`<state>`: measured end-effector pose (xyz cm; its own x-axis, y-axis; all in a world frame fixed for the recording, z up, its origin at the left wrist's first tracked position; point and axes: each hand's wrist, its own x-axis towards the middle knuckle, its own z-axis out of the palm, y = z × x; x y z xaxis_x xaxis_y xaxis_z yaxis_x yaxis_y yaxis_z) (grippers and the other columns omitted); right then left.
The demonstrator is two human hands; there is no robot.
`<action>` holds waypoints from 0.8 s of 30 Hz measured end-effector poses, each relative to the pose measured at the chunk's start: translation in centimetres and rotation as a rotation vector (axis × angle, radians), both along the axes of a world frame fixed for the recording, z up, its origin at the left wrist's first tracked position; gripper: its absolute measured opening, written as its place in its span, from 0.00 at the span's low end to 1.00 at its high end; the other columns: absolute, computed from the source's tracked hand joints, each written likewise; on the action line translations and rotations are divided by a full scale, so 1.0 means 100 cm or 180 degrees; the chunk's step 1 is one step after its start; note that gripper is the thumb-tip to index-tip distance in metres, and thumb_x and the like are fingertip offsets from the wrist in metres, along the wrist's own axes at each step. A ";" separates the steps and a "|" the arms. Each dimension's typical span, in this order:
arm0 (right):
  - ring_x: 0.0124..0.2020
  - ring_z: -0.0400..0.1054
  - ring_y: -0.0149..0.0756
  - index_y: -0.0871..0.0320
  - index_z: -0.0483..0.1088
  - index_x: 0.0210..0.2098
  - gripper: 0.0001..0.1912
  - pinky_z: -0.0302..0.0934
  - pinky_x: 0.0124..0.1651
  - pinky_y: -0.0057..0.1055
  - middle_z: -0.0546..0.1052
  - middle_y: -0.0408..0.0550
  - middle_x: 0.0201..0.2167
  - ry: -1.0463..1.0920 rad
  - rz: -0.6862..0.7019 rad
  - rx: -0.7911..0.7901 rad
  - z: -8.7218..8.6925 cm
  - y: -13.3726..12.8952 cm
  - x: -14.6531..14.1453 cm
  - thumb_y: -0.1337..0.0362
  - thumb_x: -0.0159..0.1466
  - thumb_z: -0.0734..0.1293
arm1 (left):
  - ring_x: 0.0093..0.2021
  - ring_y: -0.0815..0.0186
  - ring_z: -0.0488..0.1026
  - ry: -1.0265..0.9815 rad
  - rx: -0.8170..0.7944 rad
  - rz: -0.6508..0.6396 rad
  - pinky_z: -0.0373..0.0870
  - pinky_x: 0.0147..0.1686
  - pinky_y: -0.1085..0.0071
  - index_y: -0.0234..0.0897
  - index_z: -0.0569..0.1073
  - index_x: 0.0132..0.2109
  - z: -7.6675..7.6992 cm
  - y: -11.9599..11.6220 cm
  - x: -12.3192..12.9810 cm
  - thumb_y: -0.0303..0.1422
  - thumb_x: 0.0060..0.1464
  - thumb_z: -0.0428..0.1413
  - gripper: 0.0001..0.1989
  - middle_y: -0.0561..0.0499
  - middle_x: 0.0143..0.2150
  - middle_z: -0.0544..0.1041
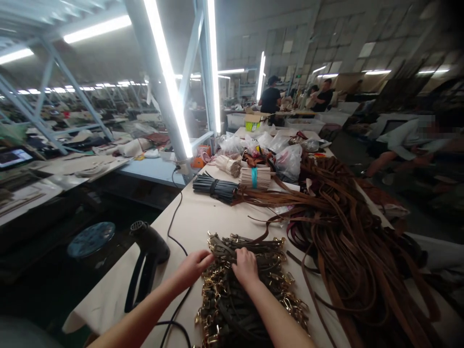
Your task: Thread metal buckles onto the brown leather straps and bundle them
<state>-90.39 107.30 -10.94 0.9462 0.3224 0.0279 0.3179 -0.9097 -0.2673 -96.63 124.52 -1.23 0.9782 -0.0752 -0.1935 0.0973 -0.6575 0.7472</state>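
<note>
A large pile of dark olive straps [241, 316] with gold-coloured metal clasps lies on the cream-covered table. At the pile's upper left edge, my left hand [198, 262] has its thumb and fingers pressed together beside a strap end; what they hold, if anything, is too small to make out. My right hand [245, 266] rests on the top straps near the middle, its fingers bent down over them. The fingertips are partly hidden, so its grip is unclear.
Long brown leather strips [348, 241] heap along the right. A black heat gun [150, 246] and its cord [176, 232] are at left. Bundled dark strips [213, 187], beige bundles [254, 178] and plastic bags [288, 162] lie farther back. Several people are beyond.
</note>
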 end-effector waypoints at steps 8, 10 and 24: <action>0.38 0.66 0.36 0.60 0.66 0.38 0.17 0.55 0.39 0.29 0.71 0.52 0.38 0.0050 0.0483 0.0001 0.029 -0.020 0.006 0.78 0.54 0.55 | 0.19 0.74 0.55 0.0475 -0.1001 0.0521 0.50 0.15 0.80 0.36 0.69 0.38 0.068 0.021 -0.038 0.48 0.51 0.45 0.20 0.60 0.19 0.57; 0.38 0.66 0.35 0.61 0.65 0.40 0.16 0.54 0.38 0.28 0.72 0.51 0.38 0.0037 0.0558 0.0028 0.042 -0.030 0.006 0.78 0.54 0.55 | 0.21 0.74 0.56 0.0440 -0.0858 0.0048 0.54 0.18 0.79 0.36 0.70 0.37 0.084 0.015 -0.046 0.46 0.51 0.46 0.18 0.59 0.20 0.60; 0.37 0.62 0.35 0.59 0.63 0.39 0.12 0.50 0.40 0.29 0.70 0.47 0.35 -0.0561 0.0715 -0.0088 0.171 -0.094 -0.036 0.74 0.58 0.55 | 0.38 0.57 0.71 -0.0357 0.1315 -0.1271 0.66 0.39 0.64 0.40 0.72 0.43 -0.050 -0.082 -0.049 0.33 0.50 0.49 0.13 0.45 0.38 0.74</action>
<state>-94.01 97.88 6.17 0.8322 0.5265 0.1739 0.5518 -0.8173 -0.1661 -101.55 116.35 -6.19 0.9058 -0.3827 -0.1821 -0.2829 -0.8660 0.4124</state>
